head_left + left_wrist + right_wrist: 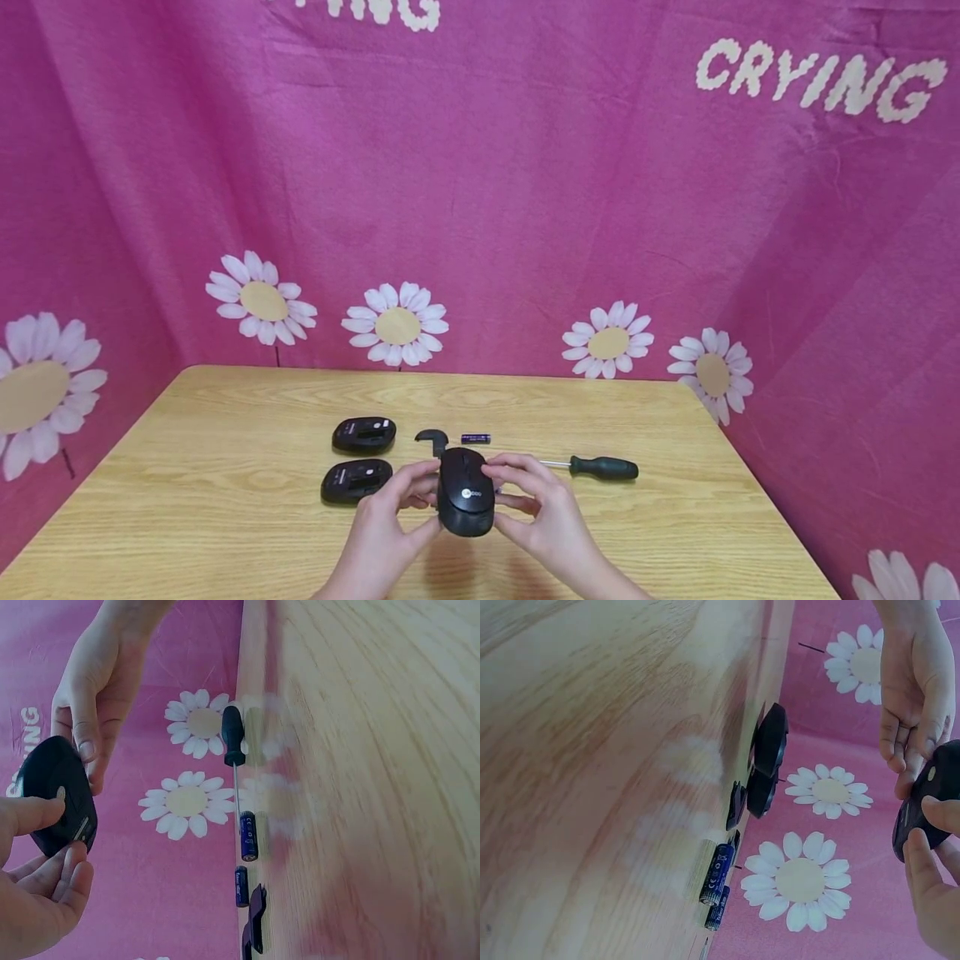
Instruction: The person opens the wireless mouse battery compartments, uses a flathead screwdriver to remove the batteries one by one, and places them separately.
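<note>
**Black mouse held in both hands above tabletop**

Head view — left hand [390, 525] and right hand [536, 508] grip a black wireless mouse [466, 492] between them, fingers curled round its sides, lifted just over the wooden tabletop [225, 500]. Behind it lie two more mice [363, 434] [357, 480] turned underside up, a small black cover piece [433, 439], a battery [476, 438], and a black-handled screwdriver [592, 467] to the right. Pink daisy-print cloth [480, 208] all round.

Left wrist view — left thumb and fingers pinch the mouse [56, 796]; right hand [101, 690] touches its far end. Screwdriver [233, 739], two batteries [248, 835] [241, 886] and the cover piece [256, 915] lie on the tabletop.

Right wrist view — right fingers curl on the mouse [928, 799]; left hand [915, 690] holds the opposite side. Two mice [771, 739] [762, 791] and both batteries [716, 862] [717, 907] rest on the tabletop.
</note>
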Motion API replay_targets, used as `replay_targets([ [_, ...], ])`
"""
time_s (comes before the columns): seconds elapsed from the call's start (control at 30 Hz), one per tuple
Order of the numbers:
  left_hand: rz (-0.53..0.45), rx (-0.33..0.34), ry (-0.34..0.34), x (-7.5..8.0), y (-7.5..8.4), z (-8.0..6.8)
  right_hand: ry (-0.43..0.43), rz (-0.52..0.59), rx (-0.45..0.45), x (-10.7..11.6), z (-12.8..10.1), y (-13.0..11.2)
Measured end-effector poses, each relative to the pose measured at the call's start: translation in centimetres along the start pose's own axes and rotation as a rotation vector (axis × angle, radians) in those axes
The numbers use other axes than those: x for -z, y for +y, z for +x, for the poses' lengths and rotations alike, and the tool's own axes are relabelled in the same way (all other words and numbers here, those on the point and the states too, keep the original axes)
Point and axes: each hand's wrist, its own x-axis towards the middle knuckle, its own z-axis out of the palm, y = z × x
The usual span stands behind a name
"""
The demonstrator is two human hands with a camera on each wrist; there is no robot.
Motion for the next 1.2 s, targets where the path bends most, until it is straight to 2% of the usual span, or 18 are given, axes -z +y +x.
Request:
replay_targets([
  [0.13,0.004,0.021,-0.015,0.04,0.02,0.03,0.004,0.01,0.032,-0.06,-0.01,0.07],
  [0.33,0.015,0.015,-0.016,-0.02,-0.11,0.07,0.017,0.018,0.084,-0.27,-0.13,0.2],
  [0.5,0.02,0.026,-0.032,-0.12,-0.16,-0.02,0.033,-0.016,0.13,-0.47,-0.46,0.46],
  [0.63,0.037,0.034,-0.035,-0.09,-0.13,0.01,0.034,-0.039,0.119,-0.37,-0.49,0.2],
  [0.9,0.024,0.019,-0.007,-0.03,-0.23,-0.07,0.036,-0.052,0.159,-0.28,-0.41,0.18],
  [1.03,-0.017,0.05,-0.028,0.05,-0.3,-0.11,0.034,-0.051,0.181,-0.27,-0.38,0.31],
  [1.2,-0.056,0.088,-0.037,0.21,-0.27,-0.16,0.031,-0.074,0.124,-0.14,-0.53,0.08],
])
